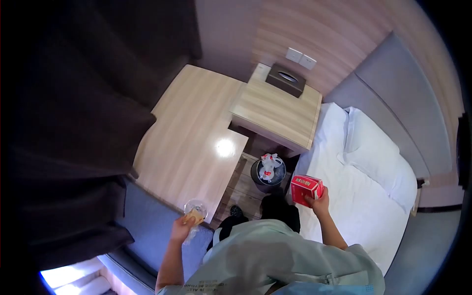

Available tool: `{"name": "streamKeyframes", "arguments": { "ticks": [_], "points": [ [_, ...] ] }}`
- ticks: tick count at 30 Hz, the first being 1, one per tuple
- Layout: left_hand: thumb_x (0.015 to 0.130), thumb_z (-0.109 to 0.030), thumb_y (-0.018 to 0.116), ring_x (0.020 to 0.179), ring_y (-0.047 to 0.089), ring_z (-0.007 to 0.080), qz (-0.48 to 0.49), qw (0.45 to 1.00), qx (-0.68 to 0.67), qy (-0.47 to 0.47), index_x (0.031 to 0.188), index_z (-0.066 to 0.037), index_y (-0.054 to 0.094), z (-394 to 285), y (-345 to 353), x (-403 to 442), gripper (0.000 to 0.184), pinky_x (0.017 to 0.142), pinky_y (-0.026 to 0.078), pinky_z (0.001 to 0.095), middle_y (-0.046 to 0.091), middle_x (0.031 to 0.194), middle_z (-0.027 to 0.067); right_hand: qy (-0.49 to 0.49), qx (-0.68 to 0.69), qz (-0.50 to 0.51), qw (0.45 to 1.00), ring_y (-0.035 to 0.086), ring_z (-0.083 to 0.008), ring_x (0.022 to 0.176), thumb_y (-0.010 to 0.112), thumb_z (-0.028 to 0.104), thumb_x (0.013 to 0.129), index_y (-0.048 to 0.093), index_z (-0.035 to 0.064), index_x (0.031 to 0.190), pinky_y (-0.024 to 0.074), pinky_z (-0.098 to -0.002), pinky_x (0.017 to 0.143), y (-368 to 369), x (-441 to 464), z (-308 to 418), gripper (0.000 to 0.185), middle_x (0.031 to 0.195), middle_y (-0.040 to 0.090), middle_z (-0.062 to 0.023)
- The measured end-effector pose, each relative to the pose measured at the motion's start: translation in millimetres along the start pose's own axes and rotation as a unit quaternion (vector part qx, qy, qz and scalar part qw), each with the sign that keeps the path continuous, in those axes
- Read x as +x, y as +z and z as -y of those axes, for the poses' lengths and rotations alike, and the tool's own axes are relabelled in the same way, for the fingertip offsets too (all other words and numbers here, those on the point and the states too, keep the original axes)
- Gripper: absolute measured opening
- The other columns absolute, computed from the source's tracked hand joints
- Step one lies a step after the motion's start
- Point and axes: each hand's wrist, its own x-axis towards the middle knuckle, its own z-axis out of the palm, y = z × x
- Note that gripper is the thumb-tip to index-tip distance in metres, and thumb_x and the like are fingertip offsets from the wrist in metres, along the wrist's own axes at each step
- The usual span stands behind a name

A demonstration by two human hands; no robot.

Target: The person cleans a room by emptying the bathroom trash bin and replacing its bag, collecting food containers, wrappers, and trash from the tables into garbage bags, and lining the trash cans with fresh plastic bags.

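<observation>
My right hand (319, 202) grips a red cardboard box (306, 191) with pale lettering on its edge, held beside the bed. On the other side, my left hand (183, 228) is closed on a small tan packet (195, 215), its kind unclear at this size. Clear crinkled plastic (192, 235) hangs just below that hand. Right behind the packet, a round clear dish (195, 205) shows at the near corner of the wooden table (189, 132); the packet partly covers it.
A dark bin (262, 183) with white and red plastic bags stands on the floor between table and bed. The nightstand (275, 110) carries a brown tissue box (286, 80). The white bed (344, 216) lies right; a blue-grey bench (147, 214) and dark curtains (83, 113) are left.
</observation>
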Motion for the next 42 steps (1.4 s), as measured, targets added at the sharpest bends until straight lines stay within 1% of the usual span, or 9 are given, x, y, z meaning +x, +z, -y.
{"name": "streamKeyframes", "arguments": {
  "ticks": [7,13,16,19,22,25,27,31,42],
  "points": [
    [0.077,-0.036,0.062,0.078,0.061,0.0208,-0.081,0.991,0.079,-0.07,0.099,-0.004,0.061,77.4,4.2,-53.1,0.039,0.072,0.046,0.032,0.064,0.084,0.0132,-0.131,0.018,0.008,0.991,0.058,-0.0184,0.083,0.077,0.003,0.056,0.045,0.0042,0.1,0.0468,-0.0317,0.075,-2.2,-5.9,16.7,0.054,0.093,0.058,-0.0076],
    [0.078,-0.031,0.064,0.075,0.056,0.0115,-0.152,0.983,-0.073,-0.073,0.099,0.0,0.061,133.7,17.6,-122.0,0.037,0.072,0.044,0.0272,0.064,0.083,0.0072,-0.17,0.056,0.059,0.982,0.058,-0.018,0.084,0.074,0.0,0.06,0.043,0.0036,0.102,0.0477,-0.0307,0.075,-5.5,-22.8,40.0,0.053,0.094,0.057,-0.0084],
    [0.078,-0.03,0.064,0.074,0.056,0.0107,-0.204,0.972,0.009,0.12,0.097,0.0,0.062,173.4,62.0,-154.1,0.035,0.07,0.044,0.027,0.064,0.082,0.0062,-0.217,0.048,0.115,0.968,0.057,-0.0189,0.087,0.072,-0.002,0.061,0.042,0.0025,0.104,0.0468,-0.031,0.077,-14.4,-9.8,36.1,0.053,0.096,0.057,-0.0095],
    [0.079,-0.026,0.064,0.072,0.055,0.0098,-0.265,0.964,-0.014,0.032,0.095,0.001,0.062,160.1,92.4,-183.6,0.032,0.069,0.044,0.0262,0.063,0.082,0.005,-0.269,0.048,0.153,0.95,0.057,-0.0191,0.087,0.073,0.0,0.061,0.042,0.0018,0.104,0.0463,-0.0309,0.077,-8.7,12.8,41.0,0.053,0.097,0.057,-0.0102],
    [0.079,-0.023,0.064,0.071,0.055,0.0097,-0.288,0.875,-0.389,0.026,0.093,0.002,0.062,172.4,120.9,-195.1,0.028,0.068,0.044,0.0253,0.063,0.081,0.0035,-0.321,0.052,0.199,0.924,0.057,-0.0191,0.087,0.074,0.001,0.061,0.042,0.0016,0.105,0.0466,-0.031,0.076,3.9,25.8,55.6,0.055,0.097,0.057,-0.0106],
    [0.08,-0.019,0.064,0.073,0.055,0.0098,-0.277,0.902,-0.326,-0.059,0.096,0.003,0.06,171.8,136.2,-186.4,0.028,0.069,0.044,0.0243,0.062,0.084,0.0034,-0.335,0.002,0.227,0.914,0.057,-0.0194,0.087,0.075,0.001,0.061,0.041,0.0017,0.106,0.0469,-0.0316,0.076,20.0,49.0,84.8,0.056,0.096,0.058,-0.0109],
    [0.081,-0.018,0.063,0.076,0.055,0.01,-0.28,0.825,-0.489,-0.045,0.099,0.003,0.059,207.3,162.5,-169.2,0.028,0.07,0.044,0.0245,0.062,0.087,0.0035,-0.336,-0.001,0.262,0.905,0.057,-0.0195,0.086,0.074,0.002,0.061,0.042,0.002,0.105,0.0469,-0.0318,0.075,38.5,71.4,97.0,0.055,0.095,0.058,-0.0109],
    [0.082,-0.017,0.061,0.079,0.056,0.0102,-0.386,0.801,-0.453,-0.062,0.101,0.002,0.058,164.3,217.2,-187.2,0.028,0.071,0.045,0.0247,0.061,0.09,0.0041,-0.369,-0.035,0.329,0.869,0.057,-0.0187,0.087,0.073,-0.003,0.06,0.042,0.0032,0.105,0.0473,-0.0309,0.076,62.5,117.1,109.1,0.055,0.097,0.057,-0.0098],
    [0.08,-0.017,0.061,0.076,0.056,0.0104,-0.599,0.571,-0.561,-0.017,0.101,-0.001,0.058,112.0,428.2,-228.6,0.026,0.067,0.044,0.0243,0.061,0.089,0.0023,-0.476,-0.095,0.464,0.741,0.059,-0.0197,0.084,0.072,-0.004,0.059,0.043,0.0024,0.105,0.0487,-0.0311,0.073,105.2,221.6,150.0,0.055,0.096,0.058,-0.0114]
  ]
}}
